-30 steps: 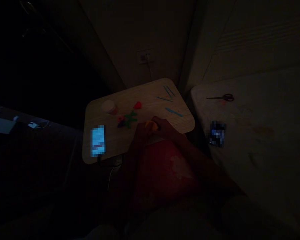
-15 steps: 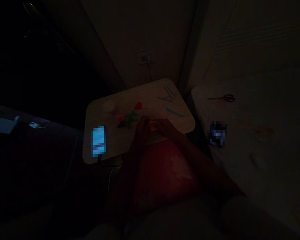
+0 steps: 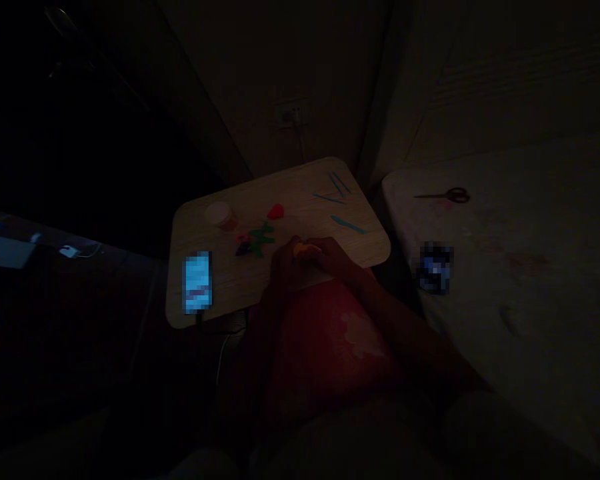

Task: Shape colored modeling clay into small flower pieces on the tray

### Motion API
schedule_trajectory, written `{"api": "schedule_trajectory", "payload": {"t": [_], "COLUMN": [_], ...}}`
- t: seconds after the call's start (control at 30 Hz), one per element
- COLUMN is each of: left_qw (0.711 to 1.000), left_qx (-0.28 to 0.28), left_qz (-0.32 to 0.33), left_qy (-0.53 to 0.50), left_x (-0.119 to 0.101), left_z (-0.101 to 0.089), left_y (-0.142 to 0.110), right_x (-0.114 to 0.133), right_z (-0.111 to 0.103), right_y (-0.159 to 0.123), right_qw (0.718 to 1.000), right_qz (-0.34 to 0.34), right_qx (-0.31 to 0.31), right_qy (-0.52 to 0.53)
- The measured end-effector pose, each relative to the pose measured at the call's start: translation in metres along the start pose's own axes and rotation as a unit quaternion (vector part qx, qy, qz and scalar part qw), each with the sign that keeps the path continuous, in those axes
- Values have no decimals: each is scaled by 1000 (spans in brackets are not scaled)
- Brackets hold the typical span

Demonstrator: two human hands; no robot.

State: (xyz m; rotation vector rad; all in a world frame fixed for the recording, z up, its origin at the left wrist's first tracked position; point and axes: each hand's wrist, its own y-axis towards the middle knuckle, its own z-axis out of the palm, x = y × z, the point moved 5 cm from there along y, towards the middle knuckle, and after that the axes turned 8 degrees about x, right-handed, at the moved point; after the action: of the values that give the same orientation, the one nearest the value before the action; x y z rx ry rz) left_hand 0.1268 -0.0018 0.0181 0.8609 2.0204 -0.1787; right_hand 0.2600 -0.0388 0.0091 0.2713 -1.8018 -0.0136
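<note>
In dim light, a lump of orange modelling clay [image 3: 305,249] sits between my two hands at the near edge of the small table. My left hand [image 3: 283,260] is closed round its left side, and my right hand [image 3: 333,255] grips it from the right. Parts of the fingers are lost in shadow. Just left of my hands lie green clay pieces [image 3: 261,240], a dark purple piece [image 3: 243,249] and a small red-orange bit. Farther back is a red clay lump [image 3: 276,211]. A tub with a pale lid [image 3: 221,215] stands behind them on the left.
The wooden table [image 3: 220,293] carries a lit phone [image 3: 197,282] at its left end. A blue modelling knife [image 3: 349,225] and several thin sticks [image 3: 330,198] lie at its right. On the pale surface to the right are scissors [image 3: 445,195] and a blurred-out object [image 3: 435,268].
The orange clay has turned slightly between my hands and more of it shows. My fingers have shifted a little around it. Other things stay where they were.
</note>
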Motion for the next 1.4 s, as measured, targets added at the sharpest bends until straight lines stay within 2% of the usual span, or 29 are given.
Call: {"api": "schedule_trajectory", "payload": {"t": [0.23,0.5,0.7,0.9,1.07,1.23,1.3,1.4], "left_qw": [999,992,990,994,981,958,958,970], "left_qx": [24,54,80,6,-61,-79,-81,-54], "left_qz": [16,28,18,-17,-65,-113,-101,-58], "left_qy": [-45,-112,-115,-107,-171,-251,-254,-231], "left_x": [3,2,-4,-2,16,33,32,21], "left_z": [3,9,10,5,5,7,5,3], "left_y": [1,6,5,4,7,8,9,9], "right_x": [0,-7,-17,-12,-11,-5,-2,1], "right_z": [-2,-5,-7,-7,-5,-8,-10,-10], "right_y": [-1,1,2,1,-2,-3,-3,-3], "right_qw": [998,997,997,999,995,996,996,997], "right_qz": [-7,-39,3,-7,27,15,8,4], "right_qx": [-26,-9,-29,-49,-37,-61,-70,-62], "right_qy": [-49,-63,-75,-14,91,67,54,55]}}
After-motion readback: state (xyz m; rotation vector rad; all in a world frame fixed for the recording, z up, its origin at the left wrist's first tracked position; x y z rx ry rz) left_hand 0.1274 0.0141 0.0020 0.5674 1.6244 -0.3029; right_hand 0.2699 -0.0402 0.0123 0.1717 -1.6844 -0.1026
